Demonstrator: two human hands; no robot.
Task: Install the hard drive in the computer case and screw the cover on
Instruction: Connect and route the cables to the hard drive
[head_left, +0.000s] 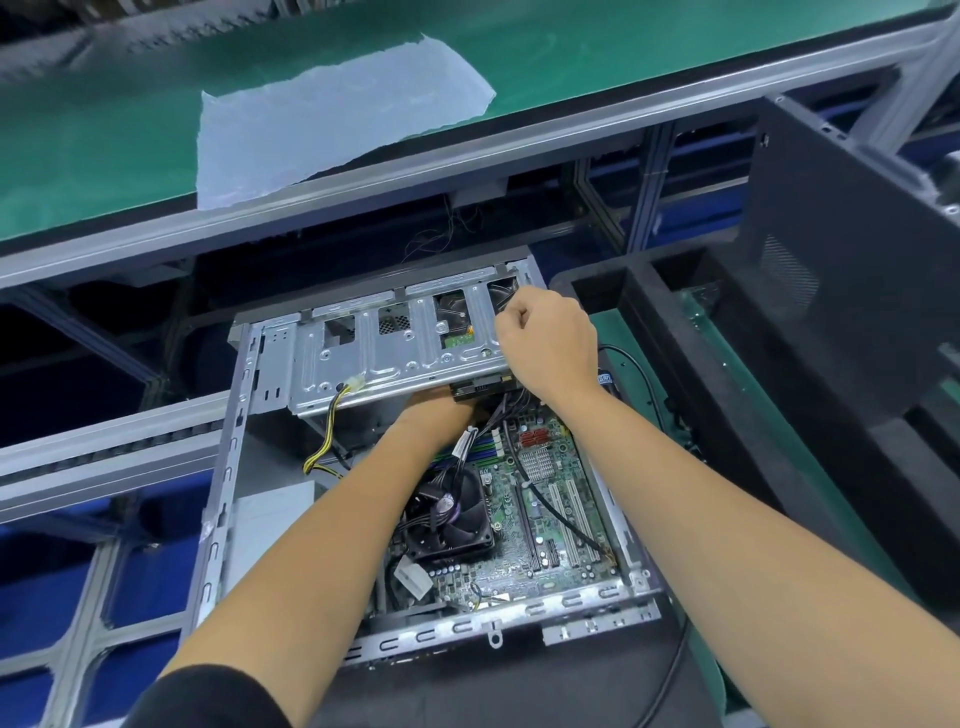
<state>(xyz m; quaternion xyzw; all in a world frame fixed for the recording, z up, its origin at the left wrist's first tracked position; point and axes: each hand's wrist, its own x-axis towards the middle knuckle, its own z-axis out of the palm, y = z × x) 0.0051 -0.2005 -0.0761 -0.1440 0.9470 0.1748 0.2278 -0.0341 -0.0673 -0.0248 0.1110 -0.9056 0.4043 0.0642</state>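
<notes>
Hard drive (480, 387) sits under bay edge, right hand (550, 345) atop.

The computer case (223, 467) lies open in the middle of the frame. The black hard drive (480, 387) sits half under its silver metal cage (384, 353). The dark cover (831, 291) stands at the upper right.

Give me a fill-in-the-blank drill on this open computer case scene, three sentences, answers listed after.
1. The left hand reaches ____ the silver metal drive cage.
2. The right hand rests on the cage's ____ end.
3. The black square cooler fan sits on the ____ motherboard.

Missing words: under; right; green
</notes>
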